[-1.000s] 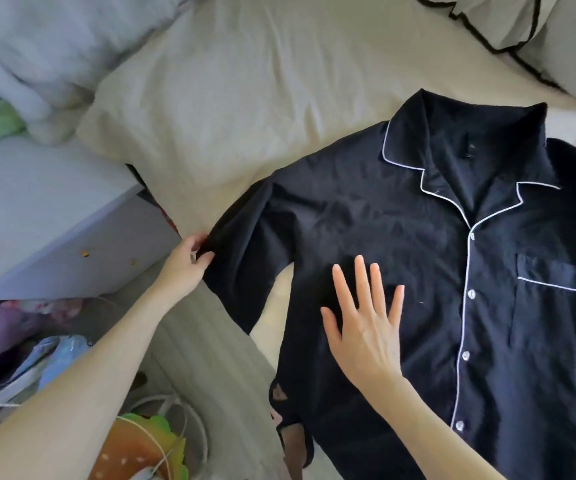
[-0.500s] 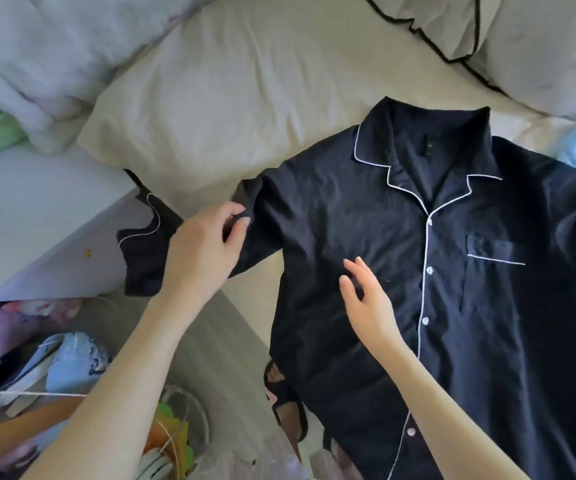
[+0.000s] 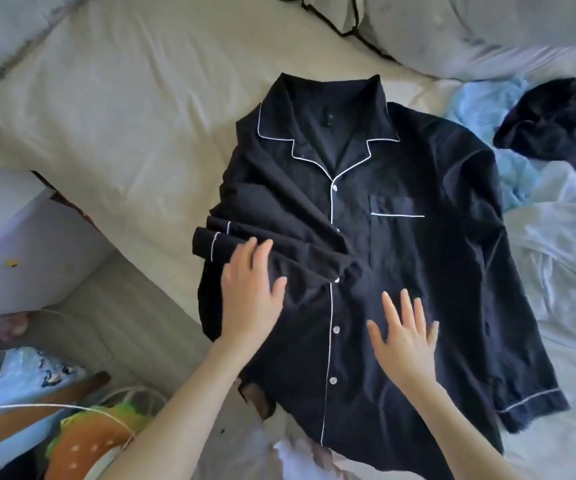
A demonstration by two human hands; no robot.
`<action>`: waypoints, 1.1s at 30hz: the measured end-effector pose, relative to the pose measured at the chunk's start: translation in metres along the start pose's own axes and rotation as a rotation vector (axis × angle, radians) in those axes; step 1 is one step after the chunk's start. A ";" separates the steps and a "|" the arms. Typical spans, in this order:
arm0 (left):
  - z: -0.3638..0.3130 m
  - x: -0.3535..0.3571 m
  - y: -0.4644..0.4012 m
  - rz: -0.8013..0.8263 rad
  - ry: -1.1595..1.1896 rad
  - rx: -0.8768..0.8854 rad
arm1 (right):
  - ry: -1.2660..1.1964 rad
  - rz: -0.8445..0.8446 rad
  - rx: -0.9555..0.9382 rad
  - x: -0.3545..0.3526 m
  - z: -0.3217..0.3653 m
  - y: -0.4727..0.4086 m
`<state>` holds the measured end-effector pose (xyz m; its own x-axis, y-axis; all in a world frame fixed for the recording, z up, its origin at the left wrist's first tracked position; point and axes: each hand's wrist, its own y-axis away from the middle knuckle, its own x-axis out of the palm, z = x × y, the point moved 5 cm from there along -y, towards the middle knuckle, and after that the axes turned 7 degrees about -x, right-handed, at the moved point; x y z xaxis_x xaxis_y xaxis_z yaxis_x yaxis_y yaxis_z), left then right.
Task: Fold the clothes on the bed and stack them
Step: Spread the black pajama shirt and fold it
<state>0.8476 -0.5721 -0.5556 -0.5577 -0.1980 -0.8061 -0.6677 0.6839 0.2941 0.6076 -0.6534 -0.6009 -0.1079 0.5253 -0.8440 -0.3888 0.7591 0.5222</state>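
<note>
A black pyjama shirt (image 3: 400,271) with white piping lies face up on the bed (image 3: 123,133), collar away from me. Its left sleeve (image 3: 265,244) is folded across the front, the cuff pointing left. My left hand (image 3: 250,292) rests flat on that folded sleeve, fingers spread. Flat on the shirt's front just right of the button line lies my right hand (image 3: 402,332), fingers apart. The other sleeve (image 3: 508,358) stretches out to the lower right.
A dark crumpled garment (image 3: 556,129) and a light blue cloth (image 3: 487,133) lie at the far right on white bedding. Pillows (image 3: 470,32) sit at the top. A grey nightstand (image 3: 27,244) and floor clutter with a burger-shaped cushion (image 3: 89,441) are left of the bed.
My left hand carried the left sleeve from beside the bed over onto the shirt front and now presses it down. My right hand moved rightward across the button line and flattened.
</note>
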 end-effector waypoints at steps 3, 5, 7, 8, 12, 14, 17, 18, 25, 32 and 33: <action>0.055 -0.005 -0.005 -0.037 0.285 -0.542 | 0.122 0.071 -0.038 0.024 -0.014 -0.005; 0.068 0.006 -0.007 -0.017 0.571 -0.807 | 0.082 0.137 -0.036 0.038 -0.017 -0.007; 0.062 0.016 -0.010 -0.043 0.834 -0.973 | -0.004 0.187 -0.042 0.046 -0.017 -0.008; 0.056 0.015 -0.013 -0.099 0.833 -0.969 | -0.069 0.187 -0.047 0.047 -0.017 -0.009; -0.003 -0.001 -0.013 -0.279 0.659 -0.570 | -0.647 0.108 0.092 0.021 -0.027 -0.015; -0.048 0.000 0.003 -0.240 0.590 -0.248 | -1.141 0.094 0.277 0.003 -0.039 -0.007; -0.105 0.035 0.047 -0.035 0.347 0.187 | -1.750 0.077 0.438 -0.011 -0.068 0.010; -0.120 0.056 0.066 0.069 0.228 0.343 | -1.853 0.046 0.477 -0.012 -0.082 0.016; -0.098 0.147 0.128 0.508 -0.176 0.394 | -1.682 0.187 0.728 0.033 -0.139 0.048; -0.029 0.115 0.096 0.163 0.378 -0.566 | -1.557 0.050 0.715 0.038 -0.145 0.030; -0.022 0.116 0.095 0.186 0.519 -0.701 | -1.560 0.013 0.717 0.035 -0.146 0.032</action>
<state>0.7086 -0.5456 -0.6095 -0.7268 -0.5359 -0.4295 -0.5970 0.1837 0.7809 0.4575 -0.6666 -0.6319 0.9860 0.0508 -0.1586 0.1079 0.5309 0.8405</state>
